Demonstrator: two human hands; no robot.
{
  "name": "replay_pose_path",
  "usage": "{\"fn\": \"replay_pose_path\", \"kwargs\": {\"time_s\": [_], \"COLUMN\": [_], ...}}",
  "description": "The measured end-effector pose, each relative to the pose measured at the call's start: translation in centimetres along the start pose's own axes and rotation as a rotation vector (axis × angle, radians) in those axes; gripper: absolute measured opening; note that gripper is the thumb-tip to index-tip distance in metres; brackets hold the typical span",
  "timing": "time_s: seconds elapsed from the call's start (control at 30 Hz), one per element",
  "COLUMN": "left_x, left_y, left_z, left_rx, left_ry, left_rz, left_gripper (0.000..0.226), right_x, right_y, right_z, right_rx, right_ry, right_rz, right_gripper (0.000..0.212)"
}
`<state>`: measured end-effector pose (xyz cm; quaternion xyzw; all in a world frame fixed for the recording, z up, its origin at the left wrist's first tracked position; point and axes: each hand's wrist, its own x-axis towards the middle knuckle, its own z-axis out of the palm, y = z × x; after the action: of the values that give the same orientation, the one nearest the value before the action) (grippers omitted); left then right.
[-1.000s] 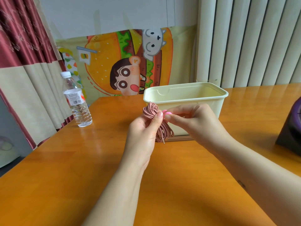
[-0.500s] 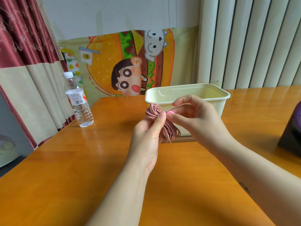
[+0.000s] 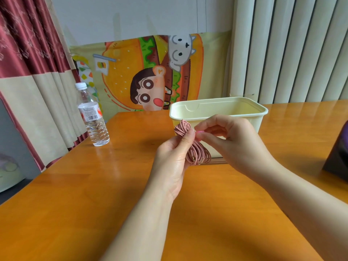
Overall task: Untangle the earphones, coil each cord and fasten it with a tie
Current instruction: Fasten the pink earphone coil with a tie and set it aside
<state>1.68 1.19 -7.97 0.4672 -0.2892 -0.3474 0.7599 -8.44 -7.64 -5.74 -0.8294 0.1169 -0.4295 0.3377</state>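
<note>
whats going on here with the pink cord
A person is working on earphones above the wooden table. Their left hand grips a coiled bundle of pink cord, its gold plugs hanging at the lower end. Their right hand pinches a small bright pink piece against the middle of the coil, likely the tie; it does not look fastened yet. A cream bin stands just behind the hands, and a water bottle stands to the left.
</note>
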Motion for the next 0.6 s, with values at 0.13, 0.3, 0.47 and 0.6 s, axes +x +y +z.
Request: {"fn": "replay_pose_path", "kwargs": {"time_s": [0.13,0.3,0.47,0.6], "left_x": [-0.1,-0.1,0.0,0.0], "left_y": [0.2,0.6,0.5,0.5], "left_z": [0.0,-0.2,-0.3,-0.5], "left_rx": [-0.035,-0.114,-0.165,-0.120], "left_ry": [-0.010,-0.039,-0.046,-0.046], "left_rz": [-0.081,-0.209,-0.253,-0.220], "left_gripper": [0.025,0.026,0.023,0.018], "right_x": [-0.2,0.0,0.2,0.3], "right_y": [0.5,1.4,1.2,0.9], "right_z": [-0.2,-0.8,-1.5,-1.4], "right_rx": [-0.210,-0.232,-0.105,0.099], "right_ry": [0.030,-0.094,-0.238,-0.212], "right_rz": [-0.251,-0.355,-0.141,0.062], "right_gripper": [0.004,0.008,0.015,0.012]}}
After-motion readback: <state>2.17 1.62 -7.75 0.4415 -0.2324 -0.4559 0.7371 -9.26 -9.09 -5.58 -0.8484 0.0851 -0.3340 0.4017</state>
